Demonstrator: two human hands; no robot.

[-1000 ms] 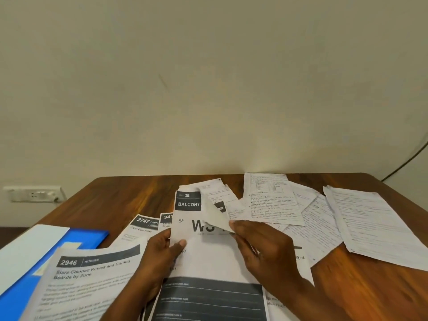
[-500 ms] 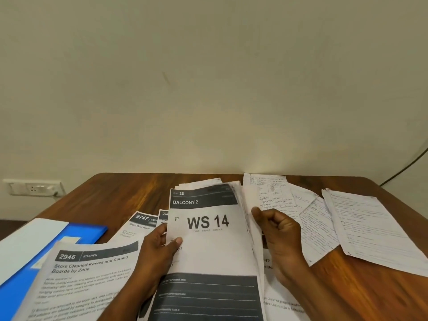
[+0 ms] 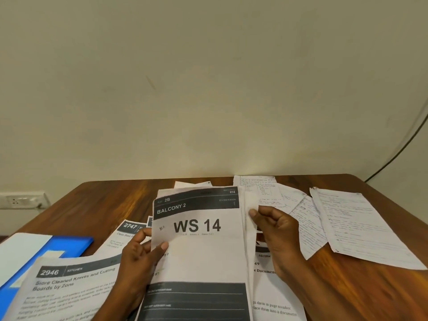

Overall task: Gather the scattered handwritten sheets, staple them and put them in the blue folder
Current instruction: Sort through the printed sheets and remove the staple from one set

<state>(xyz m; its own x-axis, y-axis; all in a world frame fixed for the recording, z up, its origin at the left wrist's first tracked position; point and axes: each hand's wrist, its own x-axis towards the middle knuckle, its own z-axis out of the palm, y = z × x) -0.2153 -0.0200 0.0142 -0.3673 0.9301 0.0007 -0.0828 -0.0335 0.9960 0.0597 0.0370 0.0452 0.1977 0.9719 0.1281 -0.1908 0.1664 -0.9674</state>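
My left hand [image 3: 141, 253] pinches the left edge of a raised stack of printed sheets, its top page reading "WS 14" [image 3: 199, 246]. My right hand [image 3: 275, 230] pinches the right edge of the sheets behind that page. Handwritten sheets lie spread on the table's right half: one at the back [image 3: 259, 191], one tilted in the middle [image 3: 308, 225], a large one at the far right [image 3: 361, 228]. The blue folder [image 3: 71, 245] lies at the left, partly under white paper.
Printed pages marked "2946" [image 3: 69, 288] and "2747" [image 3: 126, 232] lie at the lower left on the wooden table [image 3: 102, 205]. Another printed page [image 3: 273, 306] sits under my right wrist. A wall socket [image 3: 20, 200] is at the left, a black cable [image 3: 398, 149] at the right.
The small folded sheet my right hand held over the "WS 14" page has gone behind or beside the stack. The "WS 14" page is now fully uncovered and my right hand has shifted right.
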